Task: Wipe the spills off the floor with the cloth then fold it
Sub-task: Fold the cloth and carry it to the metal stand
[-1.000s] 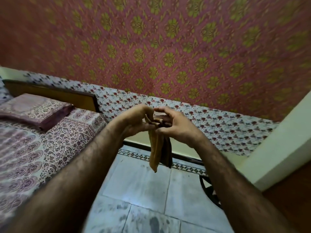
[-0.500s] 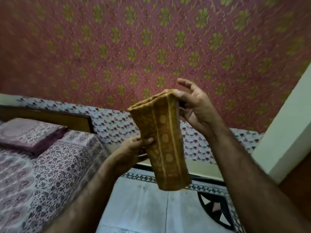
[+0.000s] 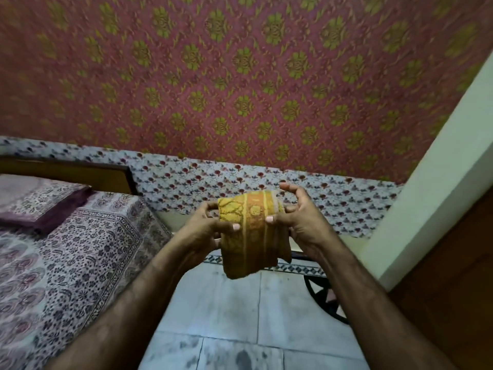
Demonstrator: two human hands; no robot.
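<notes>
A yellow-orange patterned cloth (image 3: 248, 236) is doubled over in the air above the floor, its fold at the top and its ends hanging down. My left hand (image 3: 202, 231) grips its left side with the thumb pressed on the front. My right hand (image 3: 301, 222) pinches its right side with the thumb, the other fingers spread behind it. Below, the pale tiled floor (image 3: 226, 311) shows dark smudges (image 3: 240, 356) near the bottom edge of the view.
A bed (image 3: 66, 257) with a printed cover and a purple pillow (image 3: 40, 201) fills the left. A patterned wall hanging (image 3: 240, 89) is ahead. A pale pillar (image 3: 432, 188) and a brown wooden panel (image 3: 453, 284) stand at the right.
The cloth hung long from my raised right hand. Now it is doubled over to half that length, lower down, with both hands holding its sides at the same height.
</notes>
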